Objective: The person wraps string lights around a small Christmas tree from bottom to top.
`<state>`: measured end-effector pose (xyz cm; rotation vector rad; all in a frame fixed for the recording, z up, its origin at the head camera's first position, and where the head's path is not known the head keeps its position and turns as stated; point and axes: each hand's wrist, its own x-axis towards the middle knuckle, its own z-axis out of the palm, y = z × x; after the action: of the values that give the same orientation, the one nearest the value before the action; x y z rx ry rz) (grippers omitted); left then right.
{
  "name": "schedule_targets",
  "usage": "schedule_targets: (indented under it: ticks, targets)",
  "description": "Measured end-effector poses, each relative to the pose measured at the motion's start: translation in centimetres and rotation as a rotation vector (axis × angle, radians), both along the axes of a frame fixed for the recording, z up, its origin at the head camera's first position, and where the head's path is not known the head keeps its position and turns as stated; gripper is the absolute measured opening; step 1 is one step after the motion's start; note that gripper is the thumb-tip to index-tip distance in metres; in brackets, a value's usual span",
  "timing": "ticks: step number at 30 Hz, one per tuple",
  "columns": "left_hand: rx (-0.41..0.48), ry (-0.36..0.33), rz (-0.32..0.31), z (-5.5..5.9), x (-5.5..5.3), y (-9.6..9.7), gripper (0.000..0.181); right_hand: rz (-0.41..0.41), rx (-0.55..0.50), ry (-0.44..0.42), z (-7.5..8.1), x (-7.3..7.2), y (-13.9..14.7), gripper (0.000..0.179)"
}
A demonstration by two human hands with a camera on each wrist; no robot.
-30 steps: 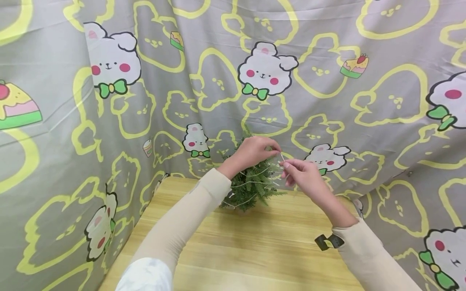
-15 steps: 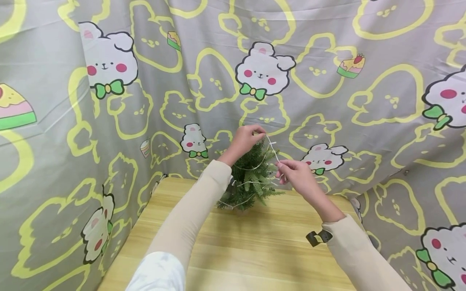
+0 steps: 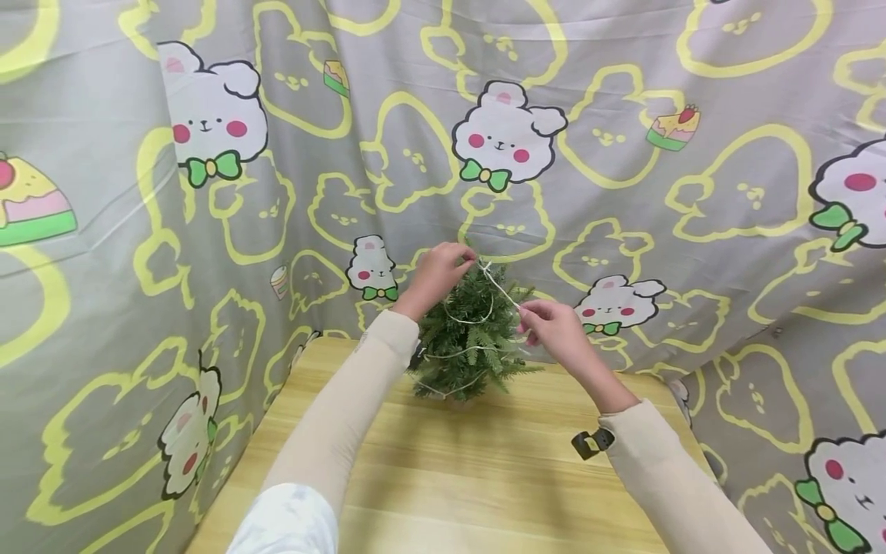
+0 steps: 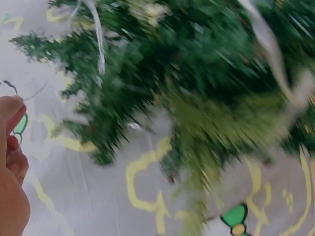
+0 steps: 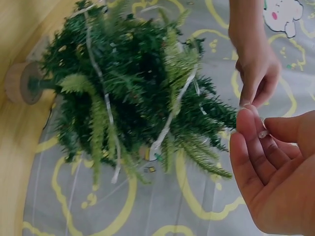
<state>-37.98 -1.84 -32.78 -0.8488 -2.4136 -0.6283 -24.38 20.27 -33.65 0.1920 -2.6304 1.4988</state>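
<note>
A small artificial Christmas tree (image 3: 443, 369) stands on the table, with a white string light (image 3: 504, 292) wound around it in several loops. My left hand (image 3: 439, 273) is at the treetop, pinching the strand between thumb and fingertips. To the right of the tree, my right hand (image 3: 559, 331) pinches the same strand, which slants between both hands. The right wrist view shows a small clear bulb (image 5: 264, 132) at the right thumb and fingers. Branches fill the left wrist view, with part of a hand (image 4: 12, 162) at its left edge.
The wooden table (image 3: 415, 477) extends in front of the tree. A patterned grey curtain (image 3: 623, 223) hangs close behind and on both sides. The tree's round wooden base (image 5: 20, 82) shows in the right wrist view. A black strap (image 3: 591, 444) sits at the right cuff.
My left hand has moved left and up over the tree to its top, drawing the strand along. My right hand has shifted slightly left, and the strand between the hands is longer.
</note>
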Motion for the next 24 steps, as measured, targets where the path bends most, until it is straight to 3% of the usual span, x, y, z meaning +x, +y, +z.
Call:
schedule_targets:
  ticks: [6,9,14,19,24]
  targets:
    - [-0.108,0.160,-0.060,-1.7,0.6,-1.8,0.011,-0.068,0.245,0.013,-1.6,-0.4,0.4,0.029]
    - [-0.141,0.276,-0.101,-2.6,1.2,-2.3,0.010,-0.095,0.351,0.041,-2.5,-0.6,0.9,0.030]
    - [-0.224,0.432,-0.109,-3.8,2.2,-2.6,0.009,-0.117,0.534,0.071,-3.8,-0.7,1.2,0.027]
    - [-0.299,0.455,-0.096,-4.7,2.7,-2.8,0.013,-0.110,0.602,0.059,-4.6,-0.8,1.4,0.026]
    - [-0.270,0.417,-0.068,-5.2,3.2,-3.4,0.014,-0.053,0.618,0.032,-4.4,-0.7,1.9,0.032]
